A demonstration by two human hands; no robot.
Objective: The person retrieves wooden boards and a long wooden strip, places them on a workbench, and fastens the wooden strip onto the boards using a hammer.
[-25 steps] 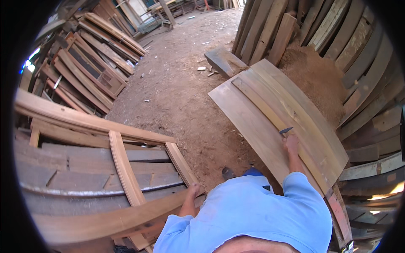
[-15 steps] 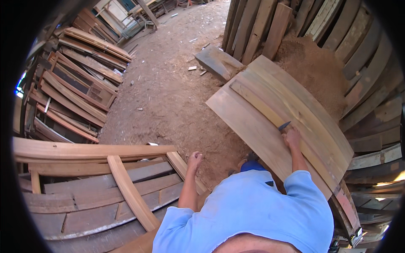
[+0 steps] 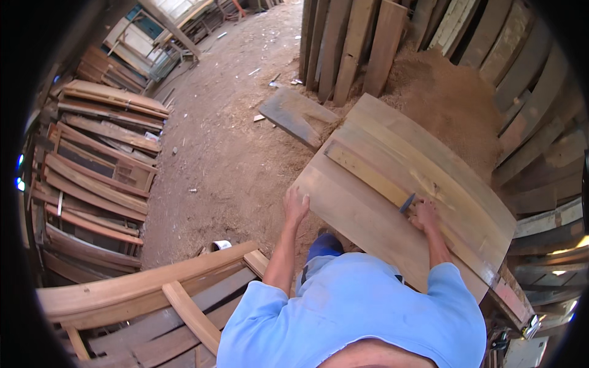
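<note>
A wide wooden panel (image 3: 356,199) slants across the right of the view. On it lies a narrower yellowish board (image 3: 362,170), running lengthwise. My right hand (image 3: 424,216) is over this board, closed round a dark pointed tool (image 3: 407,203) that looks like a knife. Its tip points up and left, away from my fingers; the part inside my hand is hidden. My left hand (image 3: 296,207) is at the panel's left corner, thumb on the near edge and fingers curled round it, partly out of sight.
A wooden frame (image 3: 153,291) lies at the lower left over darker planks. Stacked frames and boards (image 3: 104,165) line the left side. Upright planks (image 3: 353,49) and a sawdust heap (image 3: 445,104) stand beyond the panel. A grey board (image 3: 294,116) lies on the dirt floor.
My left hand has risen and moved right, from free air to the panel's corner. My right hand has moved slightly down the board with the tool. The view has shifted.
</note>
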